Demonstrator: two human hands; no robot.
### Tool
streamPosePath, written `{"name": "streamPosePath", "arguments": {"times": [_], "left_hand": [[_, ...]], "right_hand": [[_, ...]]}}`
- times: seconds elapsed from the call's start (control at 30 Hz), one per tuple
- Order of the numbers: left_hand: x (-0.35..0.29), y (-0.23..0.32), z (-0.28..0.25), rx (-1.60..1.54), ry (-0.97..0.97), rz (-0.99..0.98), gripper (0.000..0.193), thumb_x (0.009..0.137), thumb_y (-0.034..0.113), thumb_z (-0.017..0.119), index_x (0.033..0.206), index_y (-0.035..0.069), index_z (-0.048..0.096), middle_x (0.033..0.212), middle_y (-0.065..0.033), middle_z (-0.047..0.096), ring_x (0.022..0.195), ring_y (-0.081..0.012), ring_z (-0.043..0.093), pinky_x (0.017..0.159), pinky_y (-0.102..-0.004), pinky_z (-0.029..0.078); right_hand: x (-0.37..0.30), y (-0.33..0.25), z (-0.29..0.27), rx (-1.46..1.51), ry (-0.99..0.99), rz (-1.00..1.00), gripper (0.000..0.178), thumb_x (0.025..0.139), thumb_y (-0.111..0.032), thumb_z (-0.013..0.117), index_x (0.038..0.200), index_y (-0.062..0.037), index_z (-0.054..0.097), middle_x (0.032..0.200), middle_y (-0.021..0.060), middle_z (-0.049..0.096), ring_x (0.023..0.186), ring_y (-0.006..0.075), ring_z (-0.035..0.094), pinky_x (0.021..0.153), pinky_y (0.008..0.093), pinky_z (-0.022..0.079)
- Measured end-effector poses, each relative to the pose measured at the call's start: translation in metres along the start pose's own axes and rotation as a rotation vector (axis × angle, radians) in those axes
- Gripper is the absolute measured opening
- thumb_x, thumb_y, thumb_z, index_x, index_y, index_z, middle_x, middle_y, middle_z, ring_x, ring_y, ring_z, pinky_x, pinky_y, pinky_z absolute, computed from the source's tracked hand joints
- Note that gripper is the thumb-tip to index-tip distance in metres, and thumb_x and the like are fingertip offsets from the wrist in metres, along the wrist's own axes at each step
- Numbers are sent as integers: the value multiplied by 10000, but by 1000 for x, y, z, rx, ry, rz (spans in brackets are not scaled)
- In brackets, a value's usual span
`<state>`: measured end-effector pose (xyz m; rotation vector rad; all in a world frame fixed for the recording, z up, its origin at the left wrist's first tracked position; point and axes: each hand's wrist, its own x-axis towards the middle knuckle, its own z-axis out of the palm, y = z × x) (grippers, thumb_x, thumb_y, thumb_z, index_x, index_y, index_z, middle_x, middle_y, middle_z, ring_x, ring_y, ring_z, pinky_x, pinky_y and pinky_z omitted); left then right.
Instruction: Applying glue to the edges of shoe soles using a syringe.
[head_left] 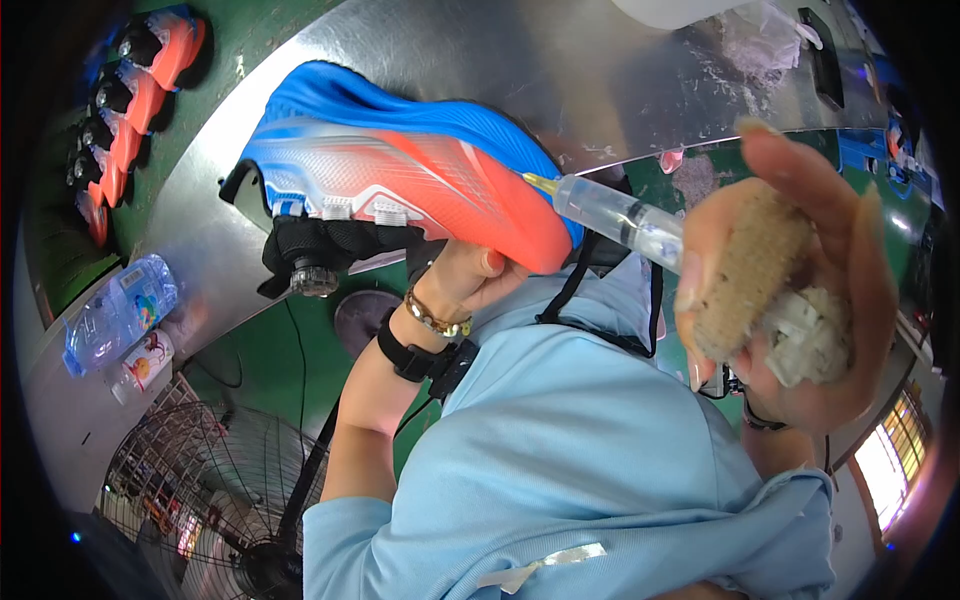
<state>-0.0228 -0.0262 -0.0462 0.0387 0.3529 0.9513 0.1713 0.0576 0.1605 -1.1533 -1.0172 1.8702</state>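
Note:
A sports shoe [400,170] lies on its side, its orange-and-white upper facing me and its blue sole along the far side. A black collar and a round lacing dial [313,279] hang at its near edge. My left hand [465,285] grips the toe end from below, fingers curled. In my right hand [868,275] is a clear syringe [615,212]; its yellow tip reaches the toe, close to where upper meets sole. The same hand also holds a tan, rough-surfaced block [755,265] and a crumpled whitish wad [808,335]. The plunger end is hidden by the hand.
A metal table [480,60] carries the shoe. Two plastic bottles, one blue-tinted [120,310], lie at the left. A fan [215,490] stands lower left. Several orange shoes [130,110] line up at the far left. Crumpled plastic [760,40] lies at the far right.

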Motion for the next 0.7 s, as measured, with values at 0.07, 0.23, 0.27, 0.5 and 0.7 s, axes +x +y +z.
{"name": "streamPosePath", "arguments": {"times": [0.07, 0.23, 0.27, 0.5, 0.7], "left_hand": [[20, 4, 13, -42, -71, 72, 876, 530, 410, 796, 1239, 65, 414, 1261, -60, 460, 1151, -213, 470, 966, -403, 411], [37, 12, 45, 2, 95, 243, 900, 500, 437, 793, 1236, 83, 416, 1287, -18, 427, 1213, -198, 400, 1049, -389, 314], [39, 14, 48, 0, 94, 245, 900, 500, 437, 793, 1236, 83, 416, 1287, -18, 427, 1213, -198, 400, 1049, -389, 314], [58, 20, 39, -102, -179, 400, 517, 778, 225, 673, 1209, 84, 424, 1199, -56, 498, 1118, -189, 494, 987, -355, 413], [61, 31, 63, -212, -63, 391, 483, 810, 185, 637, 1225, 88, 409, 1221, -57, 487, 1142, -204, 475, 1015, -381, 380]], "right_hand": [[-4, -5, -9, -357, -185, -184, 487, 924, -234, 402, 1354, -57, 258, 783, 157, 511, 467, 160, 505, 420, 245, 455], [1, 6, -3, -275, -217, -430, 728, 788, -73, 617, 1381, -56, 194, 846, 171, 487, 495, 174, 506, 445, 252, 462], [0, 8, -4, -198, -199, -475, 778, 755, -46, 644, 1384, -53, 186, 858, 175, 481, 508, 180, 508, 451, 249, 460], [-3, -16, 4, -452, -347, -384, 787, 725, 40, 545, 1400, -135, 181, 914, 191, 456, 583, 200, 521, 502, 279, 480], [2, -25, 2, -608, -497, -371, 762, 733, 48, 496, 1397, -160, 186, 944, 207, 448, 613, 227, 524, 527, 310, 490]]}}
